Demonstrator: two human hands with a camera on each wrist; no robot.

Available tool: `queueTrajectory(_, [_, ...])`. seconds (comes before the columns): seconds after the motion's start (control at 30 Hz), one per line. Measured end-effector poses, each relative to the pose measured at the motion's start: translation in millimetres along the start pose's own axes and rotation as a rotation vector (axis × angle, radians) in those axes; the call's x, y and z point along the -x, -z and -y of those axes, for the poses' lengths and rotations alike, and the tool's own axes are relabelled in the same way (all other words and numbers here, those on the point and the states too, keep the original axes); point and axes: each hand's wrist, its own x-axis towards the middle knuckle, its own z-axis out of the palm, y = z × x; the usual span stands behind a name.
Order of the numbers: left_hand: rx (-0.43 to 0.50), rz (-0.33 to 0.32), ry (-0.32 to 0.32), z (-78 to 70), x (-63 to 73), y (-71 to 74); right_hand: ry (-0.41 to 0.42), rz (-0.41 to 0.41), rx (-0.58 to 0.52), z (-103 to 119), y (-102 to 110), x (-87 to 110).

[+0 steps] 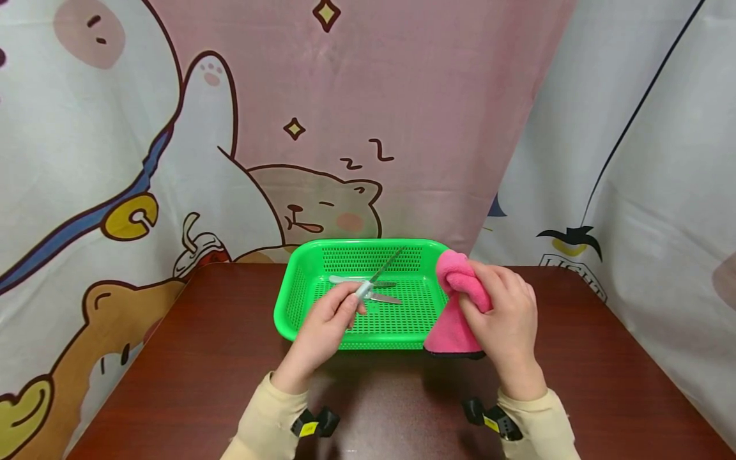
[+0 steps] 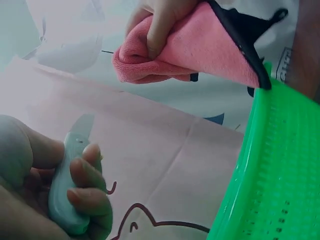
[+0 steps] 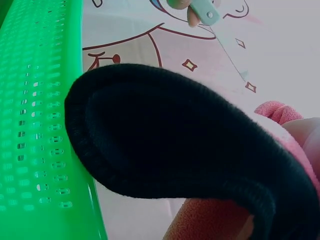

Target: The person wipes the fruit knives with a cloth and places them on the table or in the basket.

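Observation:
My left hand [image 1: 322, 329] grips a small knife by its pale green handle [image 2: 65, 195], the blade [image 1: 388, 265] slanting up and to the right over the green basket [image 1: 411, 322]. Two more knives lie in the basket: one with a pale handle [image 1: 340, 279], and one whose blade [image 1: 386, 298] shows beyond the left hand while its handle is partly hidden. At the basket's right end, my right hand [image 1: 508, 313] holds a bunched pink cloth [image 1: 451, 329]. The cloth's black edging [image 3: 165, 135] fills much of the right wrist view.
The perforated basket stands on a dark brown table [image 1: 230, 332], near its back edge. Behind hangs a curtain [image 1: 437, 128] printed with cartoon animals. Black wrist devices [image 1: 316, 423] sit at the cream sleeves [image 1: 267, 421].

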Motion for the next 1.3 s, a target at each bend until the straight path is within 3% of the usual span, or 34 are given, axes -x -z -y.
queueTrajectory(0.33, [-0.327,-0.187,-0.272,-1.9,1.6,-1.8,-0.010,0.007,-0.004,-2,0,0.5])
queueTrajectory(0.57, [-0.465,-0.264,-0.433,-0.5,0.6,-3.0,-0.012,0.004,-0.009,-2,0,0.1])
queueTrajectory(1.0, [-0.615,-0.380,-0.584,2.5,-0.4,-5.5,0.002,0.004,-0.043,3,-2,0.6])
queueTrajectory(1.3, [-0.752,-0.480,-0.652,3.4,-0.5,-14.8,0.089,-0.021,-0.139,15,-10,6.4])
